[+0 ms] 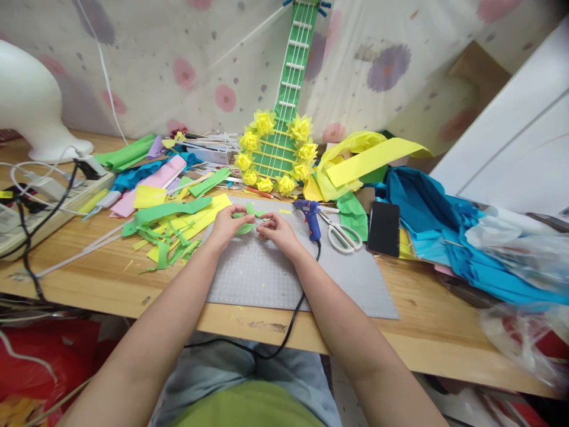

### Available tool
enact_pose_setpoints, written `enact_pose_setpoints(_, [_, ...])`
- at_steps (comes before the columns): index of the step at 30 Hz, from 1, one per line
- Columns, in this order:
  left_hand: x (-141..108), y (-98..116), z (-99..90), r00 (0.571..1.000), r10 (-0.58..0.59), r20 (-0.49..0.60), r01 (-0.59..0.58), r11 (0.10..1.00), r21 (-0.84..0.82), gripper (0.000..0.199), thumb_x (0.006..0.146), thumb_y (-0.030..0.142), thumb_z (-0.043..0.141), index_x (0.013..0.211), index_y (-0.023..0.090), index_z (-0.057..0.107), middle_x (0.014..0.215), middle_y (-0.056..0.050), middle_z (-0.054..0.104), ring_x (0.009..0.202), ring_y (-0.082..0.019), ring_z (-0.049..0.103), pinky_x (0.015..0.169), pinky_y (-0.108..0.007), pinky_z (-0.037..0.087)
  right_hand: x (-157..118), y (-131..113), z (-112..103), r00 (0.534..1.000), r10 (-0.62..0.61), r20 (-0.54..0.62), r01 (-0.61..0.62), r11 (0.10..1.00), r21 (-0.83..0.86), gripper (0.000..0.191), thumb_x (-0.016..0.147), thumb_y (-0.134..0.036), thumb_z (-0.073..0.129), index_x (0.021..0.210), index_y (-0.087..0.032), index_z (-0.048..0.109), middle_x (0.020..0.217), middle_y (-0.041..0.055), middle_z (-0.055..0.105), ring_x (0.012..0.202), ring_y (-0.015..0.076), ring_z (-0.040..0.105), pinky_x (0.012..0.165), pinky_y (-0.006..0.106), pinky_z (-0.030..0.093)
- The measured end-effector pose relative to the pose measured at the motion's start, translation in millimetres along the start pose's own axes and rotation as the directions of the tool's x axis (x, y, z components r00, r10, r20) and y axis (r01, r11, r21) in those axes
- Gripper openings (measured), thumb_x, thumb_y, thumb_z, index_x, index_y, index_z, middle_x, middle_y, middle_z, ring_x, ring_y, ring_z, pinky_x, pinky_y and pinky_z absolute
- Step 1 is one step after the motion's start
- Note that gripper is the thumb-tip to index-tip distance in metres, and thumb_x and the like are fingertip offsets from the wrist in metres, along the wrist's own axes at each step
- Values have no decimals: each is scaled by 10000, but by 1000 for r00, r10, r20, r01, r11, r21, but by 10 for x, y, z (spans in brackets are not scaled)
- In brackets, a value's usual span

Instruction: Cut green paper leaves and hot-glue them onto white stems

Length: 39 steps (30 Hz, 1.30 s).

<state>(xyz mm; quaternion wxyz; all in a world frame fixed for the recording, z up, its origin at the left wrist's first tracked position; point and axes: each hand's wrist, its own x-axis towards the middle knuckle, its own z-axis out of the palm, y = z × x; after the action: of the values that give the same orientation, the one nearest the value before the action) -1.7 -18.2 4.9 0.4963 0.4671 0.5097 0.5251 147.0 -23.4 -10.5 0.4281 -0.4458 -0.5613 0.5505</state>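
Observation:
Above the grey cutting mat (262,279), my left hand (231,224) is closed on a piece of green crepe paper (244,226). My right hand (278,230) meets it from the right with fingers pinched at the paper's edge; what exactly lies between those fingertips is too small to make out. A blue glue gun (311,219) lies on the mat just right of my right hand, its black cord running toward me. Beside it are white-handled scissors (344,237). Green paper scraps (164,237) and yellow strips (213,210) lie left of my left hand.
A green paper guitar (275,148) ringed with yellow paper flowers leans at the back. A black phone (384,228) and blue crepe paper (418,196) are on the right. Leftward stand a power strip (53,216) with cables and a white mannequin head (31,101).

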Motion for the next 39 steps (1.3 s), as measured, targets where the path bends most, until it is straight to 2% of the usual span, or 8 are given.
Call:
enact_pose_setpoints(12, [3,-15,-3,1000,30,5,-30,1000,-1,421,467,370,785,766,145,594,676,-22,645,580,-137,614,607,-248,456,19,-7,-3,998,67,-2,-67,997,38,172,652,-182,619,786,-194,511,595,-51,557,538,83,553,541,216,442])
enact_pose_setpoints(27, [25,-36,16,1000,13,-25,-14,999,-40,408,431,339,795,719,154,572,668,-4,624,604,-150,623,625,-265,477,48,45,-5,999,-23,-46,21,998,-61,163,653,-193,592,788,-197,502,602,-63,520,525,71,520,548,220,436])
enact_pose_setpoints(39, [15,-46,13,1000,-15,-20,15,1000,-24,427,437,353,793,733,146,565,676,-13,639,627,-167,640,632,-278,484,77,84,-11,998,-46,-46,42,996,-75,167,642,-187,576,787,-207,497,594,-67,516,533,81,521,566,233,441])
